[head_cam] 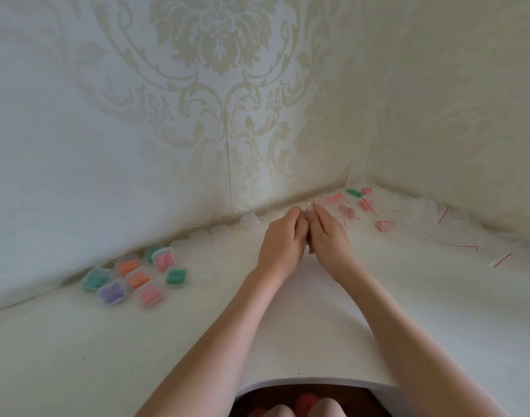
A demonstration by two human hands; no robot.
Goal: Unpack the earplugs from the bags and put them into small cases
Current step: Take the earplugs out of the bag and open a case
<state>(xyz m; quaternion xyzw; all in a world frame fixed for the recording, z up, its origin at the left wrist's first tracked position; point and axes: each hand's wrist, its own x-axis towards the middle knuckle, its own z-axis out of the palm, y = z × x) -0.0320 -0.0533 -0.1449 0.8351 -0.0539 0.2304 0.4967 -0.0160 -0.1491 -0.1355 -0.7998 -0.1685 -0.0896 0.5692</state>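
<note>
My left hand and my right hand meet above the middle of the white table, fingertips together, pinching a small clear bag with a red strip at its top. What is inside the bag is hidden by my fingers. Several bagged earplugs, pink and green, lie at the back right near the corner. Several filled small cases with green, orange, pink and purple earplugs sit at the left by the wall. A row of empty clear cases lines the wall between them and my hands.
Empty clear bags with red strips are scattered along the right side of the table. Patterned walls close off the back and right. The table's front edge has a curved cut-out with my knees below it.
</note>
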